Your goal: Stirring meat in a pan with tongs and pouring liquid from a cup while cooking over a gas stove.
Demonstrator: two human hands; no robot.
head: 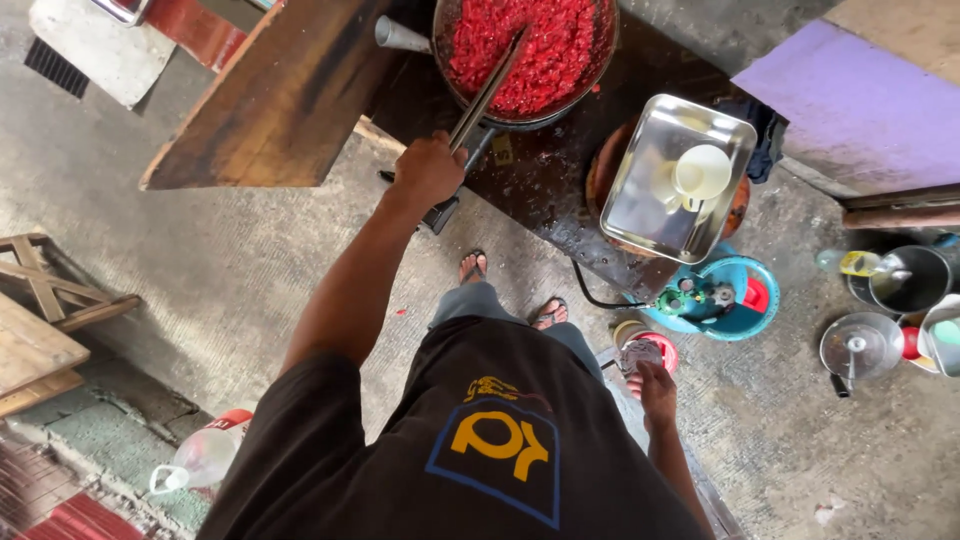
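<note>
Red chopped food fills the pan; left hand grips its spatula, right hand clutches plastic.

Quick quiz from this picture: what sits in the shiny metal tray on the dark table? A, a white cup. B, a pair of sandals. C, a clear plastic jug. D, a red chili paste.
A: a white cup rests inside the metal tray, while the red chopped food is in the pan that the left hand stirs.
</note>
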